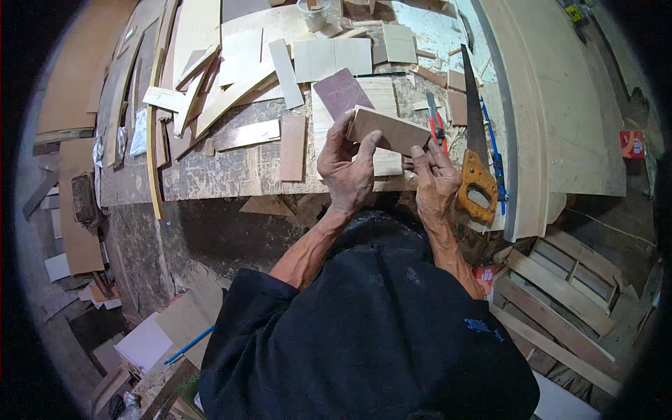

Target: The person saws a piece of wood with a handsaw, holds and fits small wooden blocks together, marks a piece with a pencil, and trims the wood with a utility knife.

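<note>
Held in both hands, above the front part of a worn workbench (245,168): a small rectangular wooden board (390,131), brown on the face, with a pale line along the upper edge. Tilted somewhat, with the left end higher than the right end.

With the left hand (346,164), pinching the left end: thumb laid on the brown face, other fingers bent around the end and partly hidden behind. With the right hand (437,173), pinching the lower right corner between thumb and fingers; not possible to tell exactly how the fingertips press on the rear side.

Behind the board, on the bench, a dark reddish-brown sheet (339,91), lying partly over a pale flat panel (381,93). Just beside the right fingers, a tool with red handles (439,129); from this view, not clear whether touching or apart. Farther to the right, a handsaw (477,136), with blade pointing away and orange-brown handle (473,170) near the front edge. Next to the saw, a long thin blue tool (497,150).

To the left of the hands, a brown rectangular strip (292,148) just beside a pale strip (247,135). Farther left, pale wooden offcuts (164,99), crossing one over another. At the far side, a whitish plastic container (313,17). Low at the right, several planks (560,292).
</note>
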{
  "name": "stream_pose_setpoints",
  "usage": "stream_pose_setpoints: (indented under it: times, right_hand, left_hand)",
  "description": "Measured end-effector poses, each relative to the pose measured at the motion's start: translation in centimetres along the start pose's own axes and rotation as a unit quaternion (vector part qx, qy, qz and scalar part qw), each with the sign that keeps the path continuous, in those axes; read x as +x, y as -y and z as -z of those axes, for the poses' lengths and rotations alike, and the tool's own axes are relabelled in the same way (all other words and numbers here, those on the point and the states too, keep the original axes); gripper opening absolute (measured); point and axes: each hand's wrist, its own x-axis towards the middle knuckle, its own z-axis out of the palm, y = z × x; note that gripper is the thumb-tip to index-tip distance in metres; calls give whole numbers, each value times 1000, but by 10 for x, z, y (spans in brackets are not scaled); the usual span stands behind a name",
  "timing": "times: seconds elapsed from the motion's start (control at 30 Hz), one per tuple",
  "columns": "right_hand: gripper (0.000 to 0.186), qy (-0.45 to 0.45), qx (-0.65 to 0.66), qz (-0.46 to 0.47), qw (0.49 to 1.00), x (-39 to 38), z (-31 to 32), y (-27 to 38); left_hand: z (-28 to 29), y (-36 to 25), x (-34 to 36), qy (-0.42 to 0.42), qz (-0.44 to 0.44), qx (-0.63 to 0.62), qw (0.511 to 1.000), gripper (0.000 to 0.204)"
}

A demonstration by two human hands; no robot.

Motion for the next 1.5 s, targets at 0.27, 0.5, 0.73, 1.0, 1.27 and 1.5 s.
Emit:
stream_pose_setpoints:
  times: [0.27,0.5,0.73,1.0,1.27,1.5]
  right_hand:
    - [34,-37,-100,11,994,-3,-2,5]
    - [43,-43,-226,13,973,-2,0,6]
    - [49,-42,-251,17,967,-3,-2,11]
    - [34,11,29,-47,998,8,-3,13]
    - [17,46,-33,-30,998,6,6,26]
    - [19,129,-176,33,975,14,16,38]
  left_hand:
    - [-3,0,0,3,7,-12,1000,42]
    - [-6,-1,1,1,5,-21,1000,41]
    - [-5,5,1,1,5,-31,999,41]
    - [8,5,3,-9,226,-109,968,51]
    - [39,11,9,104,356,-97,924,43]
    - [40,-16,26,320,33,260,910,40]
